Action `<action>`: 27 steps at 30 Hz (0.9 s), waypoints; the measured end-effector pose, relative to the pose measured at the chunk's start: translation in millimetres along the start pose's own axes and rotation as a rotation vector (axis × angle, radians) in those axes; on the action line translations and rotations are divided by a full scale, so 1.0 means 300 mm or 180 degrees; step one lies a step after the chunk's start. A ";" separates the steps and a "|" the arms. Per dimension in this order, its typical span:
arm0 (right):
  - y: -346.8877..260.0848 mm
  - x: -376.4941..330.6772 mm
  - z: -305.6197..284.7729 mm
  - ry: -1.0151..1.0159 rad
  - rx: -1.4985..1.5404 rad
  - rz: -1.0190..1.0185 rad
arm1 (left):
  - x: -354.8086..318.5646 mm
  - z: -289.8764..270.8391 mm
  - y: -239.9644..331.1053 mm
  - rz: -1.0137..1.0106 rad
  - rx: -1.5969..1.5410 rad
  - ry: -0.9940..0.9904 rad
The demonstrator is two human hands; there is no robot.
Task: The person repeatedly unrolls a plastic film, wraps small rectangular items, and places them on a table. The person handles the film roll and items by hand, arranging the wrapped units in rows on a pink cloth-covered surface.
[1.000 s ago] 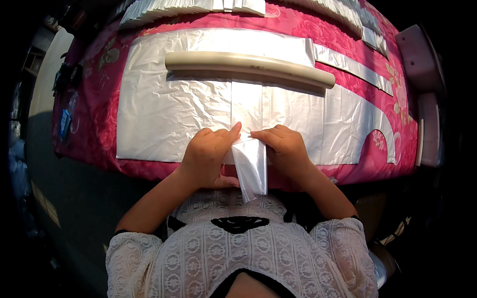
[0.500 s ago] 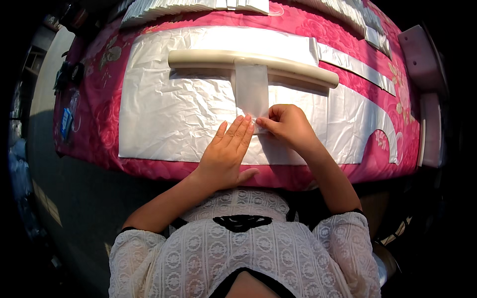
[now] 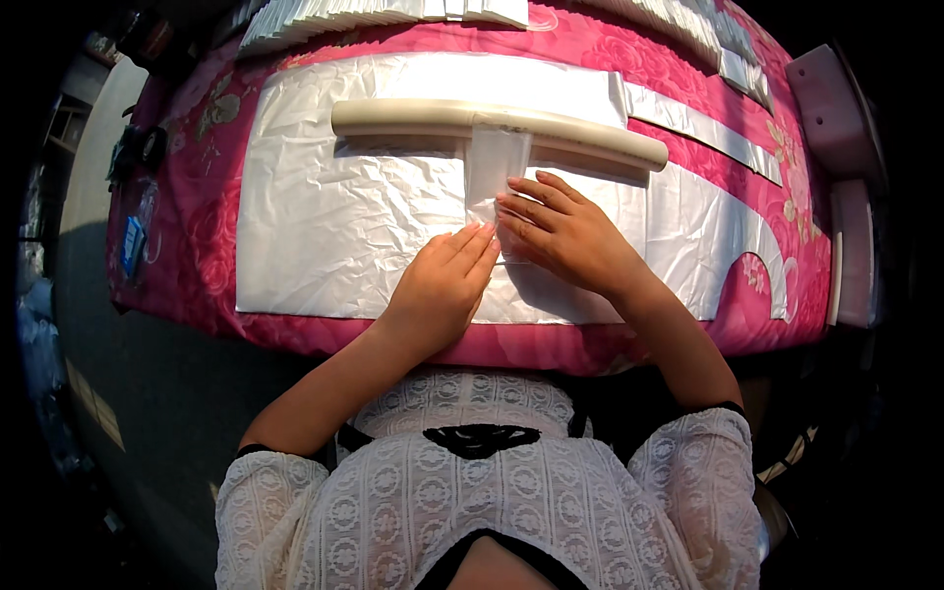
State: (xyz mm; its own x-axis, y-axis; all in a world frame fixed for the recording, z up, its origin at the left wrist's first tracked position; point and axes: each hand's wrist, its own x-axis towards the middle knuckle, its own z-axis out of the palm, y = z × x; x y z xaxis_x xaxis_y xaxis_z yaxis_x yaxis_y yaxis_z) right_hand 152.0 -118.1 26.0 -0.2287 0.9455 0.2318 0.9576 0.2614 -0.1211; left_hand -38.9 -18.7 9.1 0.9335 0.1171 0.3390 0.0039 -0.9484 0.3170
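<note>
A narrow translucent plastic strip (image 3: 495, 167) runs from beneath a cream-coloured tube (image 3: 393, 117) toward me. Below both lies a flat, crinkled white plastic bag (image 3: 324, 236) with cut-out handle loops at its right end. My left hand (image 3: 442, 285) rests with straight fingers side by side, their tips on the near end of the strip. Beside it, my right hand (image 3: 570, 231) is open, its fingers stretched leftward over the strip's right edge. Neither hand visibly holds anything. The fingers hide part of the strip's near end.
A pink flowered cloth (image 3: 202, 211) covers the table. Rows of folded white plastic bags (image 3: 383, 12) line the far edge. Pale pink foam-like blocks (image 3: 854, 251) stand at the right. A small blue packet (image 3: 132, 244) lies on the left side.
My right hand has gone from a pinch at the strip's near end to open fingers farther up it. My left hand has drawn slightly nearer, its thumb tucked in. The strip's visible part looks narrower.
</note>
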 end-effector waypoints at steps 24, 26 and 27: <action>-0.008 -0.046 0.005 -0.0167 0.0345 0.0161 | -0.024 0.003 0.017 -0.0128 0.0090 -0.0280; -0.005 -0.043 0.005 -0.0130 0.0367 0.0175 | -0.012 -0.001 0.008 -0.0020 0.0118 -0.0075; -0.004 -0.043 0.004 -0.0112 0.0378 0.0183 | -0.001 -0.010 0.004 0.0077 0.0146 0.0059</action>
State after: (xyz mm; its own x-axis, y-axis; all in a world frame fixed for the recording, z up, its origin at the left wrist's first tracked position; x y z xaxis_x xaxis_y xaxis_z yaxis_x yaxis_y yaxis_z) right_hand 153.7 -130.3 22.0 -0.1822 0.9652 0.1875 0.9423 0.2258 -0.2472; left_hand -40.3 -19.0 12.2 0.9267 0.0989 0.3625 -0.0018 -0.9635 0.2676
